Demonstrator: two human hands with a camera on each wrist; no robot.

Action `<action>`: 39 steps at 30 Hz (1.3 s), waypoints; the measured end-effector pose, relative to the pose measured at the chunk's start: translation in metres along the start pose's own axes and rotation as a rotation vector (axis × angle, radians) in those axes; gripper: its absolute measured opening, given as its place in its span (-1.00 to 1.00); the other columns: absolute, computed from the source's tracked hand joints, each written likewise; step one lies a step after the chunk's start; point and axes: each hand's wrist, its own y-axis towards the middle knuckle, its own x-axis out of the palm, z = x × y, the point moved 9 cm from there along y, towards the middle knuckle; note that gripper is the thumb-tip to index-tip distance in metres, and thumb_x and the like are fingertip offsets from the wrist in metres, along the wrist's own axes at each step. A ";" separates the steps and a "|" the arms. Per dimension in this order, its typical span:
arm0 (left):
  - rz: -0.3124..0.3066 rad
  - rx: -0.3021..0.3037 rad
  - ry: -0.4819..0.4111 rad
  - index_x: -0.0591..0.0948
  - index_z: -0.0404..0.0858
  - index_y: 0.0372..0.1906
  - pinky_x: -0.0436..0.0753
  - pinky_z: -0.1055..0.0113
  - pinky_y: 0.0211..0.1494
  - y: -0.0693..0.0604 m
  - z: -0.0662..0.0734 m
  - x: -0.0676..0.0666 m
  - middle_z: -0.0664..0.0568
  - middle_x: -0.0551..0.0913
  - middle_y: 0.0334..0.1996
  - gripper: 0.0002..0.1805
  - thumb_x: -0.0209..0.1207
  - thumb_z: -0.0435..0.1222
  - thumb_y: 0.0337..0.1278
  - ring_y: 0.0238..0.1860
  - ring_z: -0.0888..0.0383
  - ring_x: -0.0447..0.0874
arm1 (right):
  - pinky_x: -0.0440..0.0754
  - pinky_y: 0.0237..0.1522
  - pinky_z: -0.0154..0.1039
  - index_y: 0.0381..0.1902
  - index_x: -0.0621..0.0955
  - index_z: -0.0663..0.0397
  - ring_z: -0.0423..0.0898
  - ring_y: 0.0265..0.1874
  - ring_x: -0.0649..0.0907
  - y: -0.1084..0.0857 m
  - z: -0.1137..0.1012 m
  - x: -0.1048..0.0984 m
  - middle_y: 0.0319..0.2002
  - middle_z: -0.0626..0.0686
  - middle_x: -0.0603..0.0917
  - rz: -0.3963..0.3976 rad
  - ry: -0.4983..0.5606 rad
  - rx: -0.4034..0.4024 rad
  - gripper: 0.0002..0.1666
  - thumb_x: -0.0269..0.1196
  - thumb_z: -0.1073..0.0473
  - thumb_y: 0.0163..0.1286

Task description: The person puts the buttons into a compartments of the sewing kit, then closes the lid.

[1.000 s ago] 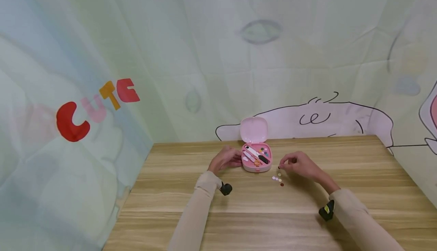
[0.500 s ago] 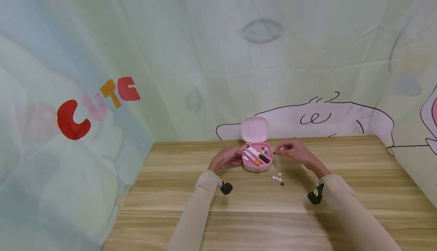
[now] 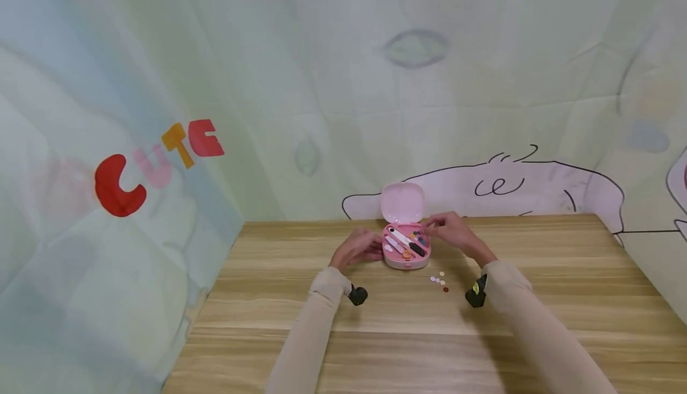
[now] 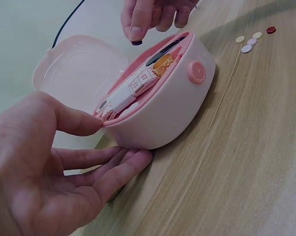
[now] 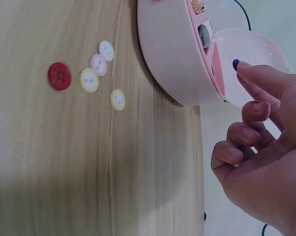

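A pink sewing box point(image 3: 406, 264) stands near the table's back edge, its lid point(image 3: 403, 202) raised. Inside lie a rolled tape measure point(image 4: 143, 81), an orange-gold ring-shaped piece point(image 4: 163, 64), a black-handled tool point(image 3: 416, 249) and several small coloured buttons. At the box's left side, my left hand point(image 4: 54, 162) touches the rim with its thumb, while its other fingers rest low against the wall. My right hand point(image 5: 266, 128) pinches a dark blue button point(image 5: 236, 64) between thumb and forefinger, above the box's back right part. Its other fingers are loosely curled.
On the wooden table point(image 3: 376, 346), right of the box's front, lie a red button point(image 5: 59, 76), a white button point(image 5: 106, 50), a pink button point(image 5: 98, 64) and yellowish buttons point(image 5: 89, 80). A printed curtain point(image 3: 300, 96) hangs behind the table.
My right hand has carried the dark button from beside the loose buttons, back and left, to over the box. My left hand has stayed at the box's side.
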 end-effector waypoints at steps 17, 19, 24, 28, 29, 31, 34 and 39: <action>0.007 0.008 0.006 0.66 -0.54 -0.04 0.77 0.18 0.05 -0.002 0.001 0.001 -0.10 0.72 -0.34 -0.75 0.13 -0.41 0.39 -0.32 0.11 0.70 | 0.46 -0.23 -0.20 -0.05 0.75 0.20 0.04 -0.18 0.48 0.016 -0.008 0.012 -0.24 0.11 0.63 -0.008 -0.009 0.023 -0.73 0.35 0.11 0.47; 0.008 0.006 0.003 0.66 -0.54 -0.04 0.77 0.17 0.06 -0.002 0.001 0.000 -0.11 0.72 -0.33 -0.75 0.13 -0.41 0.39 -0.32 0.10 0.70 | 0.46 -0.24 -0.19 -0.06 0.75 0.19 0.05 -0.18 0.48 0.016 -0.007 0.013 -0.24 0.11 0.62 -0.001 -0.011 0.041 -0.74 0.35 0.10 0.47; 0.017 0.000 0.021 0.67 -0.51 -0.05 0.78 0.19 0.03 -0.002 0.000 0.000 -0.11 0.72 -0.32 -0.76 0.13 -0.39 0.40 -0.33 0.11 0.69 | 0.47 -0.26 -0.21 -0.06 0.75 0.14 0.04 -0.19 0.50 0.017 -0.003 0.017 -0.24 0.11 0.61 -0.002 -0.016 0.083 -0.76 0.35 0.09 0.48; 0.015 0.000 0.027 0.67 -0.51 -0.05 0.78 0.20 0.01 -0.001 -0.001 0.000 -0.13 0.73 -0.30 -0.76 0.13 -0.40 0.40 -0.34 0.12 0.69 | 0.47 -0.33 -0.24 -0.07 0.76 0.16 0.02 -0.28 0.52 0.016 -0.004 0.020 -0.29 0.11 0.61 0.004 -0.011 0.080 -0.76 0.36 0.11 0.47; 0.015 0.001 0.028 0.67 -0.52 -0.05 0.78 0.20 0.01 0.000 -0.001 0.000 -0.13 0.72 -0.30 -0.76 0.12 -0.41 0.40 -0.34 0.12 0.69 | 0.47 -0.35 -0.24 -0.07 0.76 0.17 0.01 -0.30 0.53 0.016 -0.004 0.020 -0.30 0.11 0.61 0.008 -0.010 0.080 -0.76 0.36 0.11 0.47; 0.014 0.000 0.025 0.66 -0.52 -0.05 0.78 0.20 0.02 0.000 -0.001 0.001 -0.14 0.72 -0.30 -0.76 0.12 -0.41 0.40 -0.34 0.12 0.69 | 0.47 -0.36 -0.26 -0.04 0.76 0.18 0.00 -0.31 0.53 0.016 -0.005 0.021 -0.30 0.11 0.61 0.011 -0.013 0.075 -0.75 0.35 0.12 0.48; 0.015 -0.002 0.021 0.67 -0.51 -0.05 0.78 0.20 0.02 0.000 -0.001 0.000 -0.14 0.73 -0.29 -0.77 0.13 -0.41 0.39 -0.33 0.12 0.69 | 0.46 -0.37 -0.27 0.01 0.76 0.16 -0.01 -0.31 0.52 0.015 -0.007 0.021 -0.30 0.10 0.61 0.014 -0.016 0.069 -0.73 0.35 0.11 0.48; 0.017 0.000 0.025 0.67 -0.52 -0.02 0.78 0.18 0.04 -0.001 0.001 -0.001 -0.13 0.74 -0.28 -0.74 0.13 -0.40 0.40 -0.31 0.11 0.70 | 0.44 -0.41 -0.27 0.09 0.74 0.13 0.00 -0.35 0.51 0.012 -0.012 0.019 -0.34 0.12 0.59 0.006 -0.026 0.041 -0.67 0.35 0.10 0.48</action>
